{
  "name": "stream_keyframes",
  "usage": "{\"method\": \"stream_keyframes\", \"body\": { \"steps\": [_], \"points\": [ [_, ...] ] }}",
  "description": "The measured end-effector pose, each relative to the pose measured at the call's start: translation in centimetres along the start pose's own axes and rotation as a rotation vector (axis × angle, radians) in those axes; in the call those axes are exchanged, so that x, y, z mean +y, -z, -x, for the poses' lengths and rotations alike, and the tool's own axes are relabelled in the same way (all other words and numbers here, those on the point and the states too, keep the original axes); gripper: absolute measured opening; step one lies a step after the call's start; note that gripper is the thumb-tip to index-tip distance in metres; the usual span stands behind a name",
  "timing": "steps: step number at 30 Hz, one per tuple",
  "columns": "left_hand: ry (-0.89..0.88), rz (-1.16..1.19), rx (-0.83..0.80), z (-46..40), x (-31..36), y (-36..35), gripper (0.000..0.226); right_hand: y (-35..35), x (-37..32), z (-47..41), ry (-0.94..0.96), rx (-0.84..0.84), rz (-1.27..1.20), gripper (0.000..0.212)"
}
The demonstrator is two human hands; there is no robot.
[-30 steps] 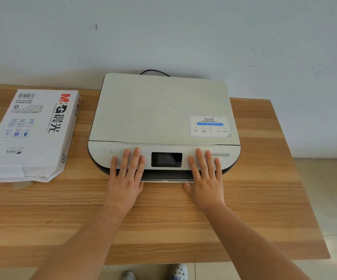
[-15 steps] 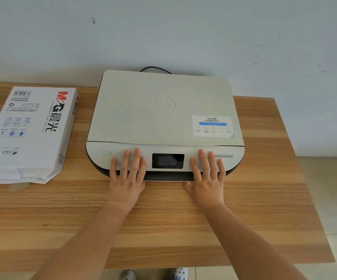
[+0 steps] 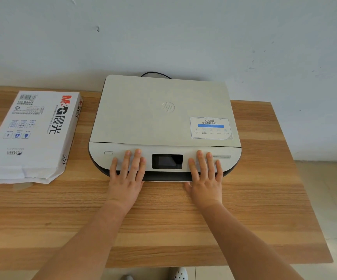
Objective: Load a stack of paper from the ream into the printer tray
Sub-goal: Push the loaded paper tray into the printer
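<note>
Paper ream, in a white wrapper printed with red and black lettering, is shown lying flat on the left part of the wooden table, well apart from both hands. Its near end is torn open, and white sheet edges are exposed there. Just to its right, the printer is seen at the table's middle, its flat pale lid closed and a white label stuck on the lid's right near corner. A dark screen is set in the middle of the front panel, and a black cable is visible behind the rear edge, against the wall.

The left hand is laid palm down, fingers extended and slightly spread on the front panel to the left of the screen; nothing is gripped. The right hand is placed likewise to the right of the screen, open and flat, its thumb lying at the lower front edge of the printer. Both forearms are stretched across the near part of the table. The printer tray cannot be made out as open. White shoes are partly visible on the floor below the table's near edge.
</note>
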State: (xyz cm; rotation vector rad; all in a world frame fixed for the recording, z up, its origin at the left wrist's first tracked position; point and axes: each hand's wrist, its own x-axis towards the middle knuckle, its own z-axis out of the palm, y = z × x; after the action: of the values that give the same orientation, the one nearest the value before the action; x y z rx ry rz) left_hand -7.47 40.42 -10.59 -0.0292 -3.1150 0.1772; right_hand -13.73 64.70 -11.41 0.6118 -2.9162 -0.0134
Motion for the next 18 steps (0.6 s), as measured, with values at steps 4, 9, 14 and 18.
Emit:
{"method": "stream_keyframes", "body": {
  "steps": [4,9,14,18],
  "points": [
    [0.014,0.010,-0.060,0.0,0.2,1.1,0.101,1.0,-0.1,0.2,-0.003,-0.042,-0.008,0.095],
    [0.014,0.034,-0.110,0.4,0.2,2.6,0.094,2.8,-0.1,0.5,-0.006,-0.146,-0.031,0.095],
    [0.029,0.072,-0.167,0.9,0.2,4.1,0.093,4.2,0.1,0.8,-0.001,-0.213,-0.085,0.095],
    [0.019,0.104,-0.224,0.9,0.1,5.9,0.088,5.6,0.3,0.6,0.024,-0.288,-0.086,0.095]
  ]
}}
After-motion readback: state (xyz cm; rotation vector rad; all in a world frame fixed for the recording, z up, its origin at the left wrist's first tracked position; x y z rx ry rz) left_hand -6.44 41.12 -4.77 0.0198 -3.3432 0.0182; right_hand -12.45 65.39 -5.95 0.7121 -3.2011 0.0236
